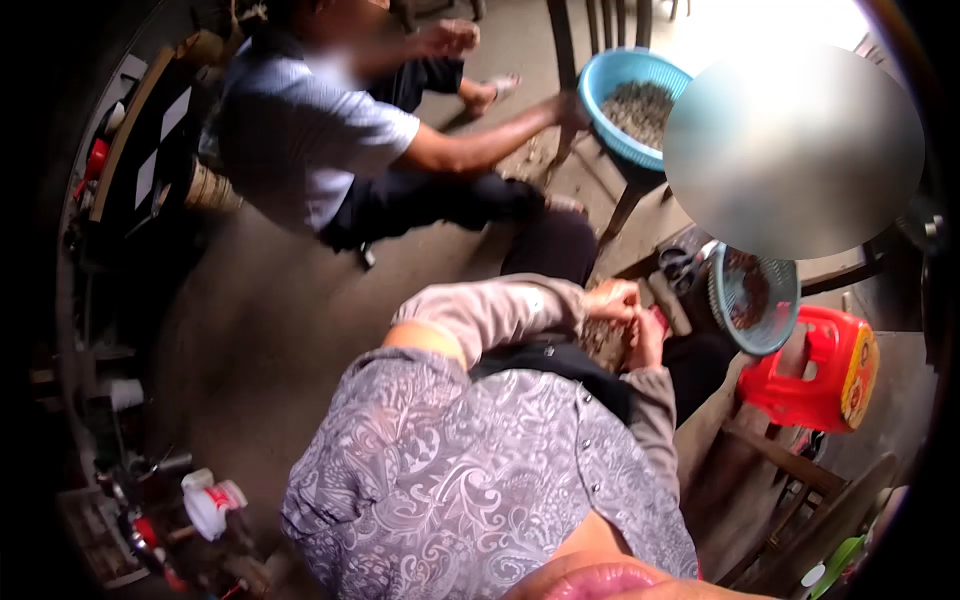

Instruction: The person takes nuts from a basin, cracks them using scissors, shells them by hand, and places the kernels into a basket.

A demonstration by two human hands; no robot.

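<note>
Patterned shirt (470, 460) behind left hand (612, 298) and right hand (645, 343), close together, grips unclear; apparently fine handwork, next needing steady pinching.

- We see smooth plastic on the upper basket (635, 68), with rough, matt lumps (640, 112) inside.
- The lower basket (782, 300) looks plastic to us too.
- We find the red stool (825, 380) glossy plastic.
- Our shirt (430, 450) is patterned cloth.
- We see dark wood on the chair (562, 42).

Head-worn view, forward and down
</note>
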